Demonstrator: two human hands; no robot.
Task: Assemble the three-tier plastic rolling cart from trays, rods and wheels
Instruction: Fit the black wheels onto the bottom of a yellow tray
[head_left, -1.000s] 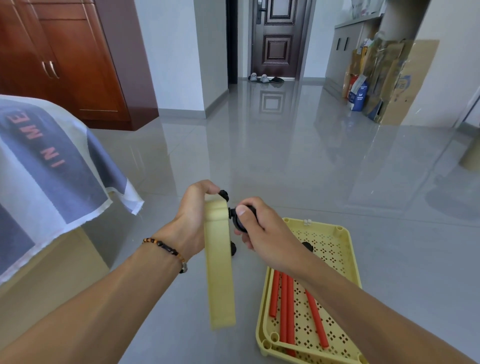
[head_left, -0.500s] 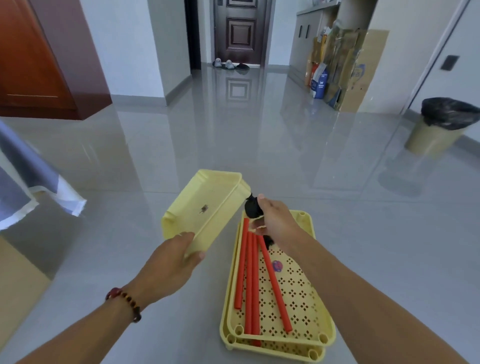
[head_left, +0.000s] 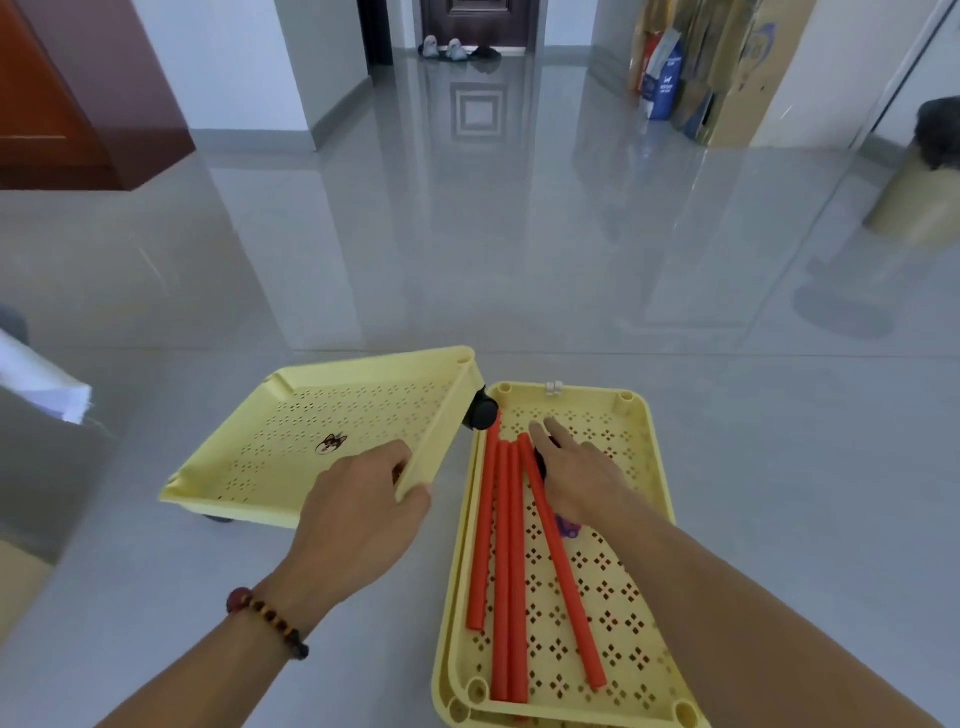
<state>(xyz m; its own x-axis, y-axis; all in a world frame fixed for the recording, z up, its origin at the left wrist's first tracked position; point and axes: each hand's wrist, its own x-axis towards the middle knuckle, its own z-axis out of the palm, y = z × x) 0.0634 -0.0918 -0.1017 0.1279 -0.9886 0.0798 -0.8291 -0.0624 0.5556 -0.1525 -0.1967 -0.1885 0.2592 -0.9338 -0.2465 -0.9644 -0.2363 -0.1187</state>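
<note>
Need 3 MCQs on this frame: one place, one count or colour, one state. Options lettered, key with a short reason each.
1. Where do the orange rods lie?
A. On the bare floor
B. In the tray on the right
C. In the tray with the dog sticker

2. How many orange rods show?
A. Two
B. Four
C. Six

3. What is the left hand doing?
A. Gripping the rim of the left tray
B. Resting flat on the floor
C. Holding a rod

Key: 1 B, the rods rest on the perforated bottom of the right tray, which seems to sit nested in another. 2 B, four rods lie side by side, one slanted. 3 A, the fingers wrap the near right edge of the left tray, which has a black wheel at its far corner; the right hand reaches into the other tray.
</note>
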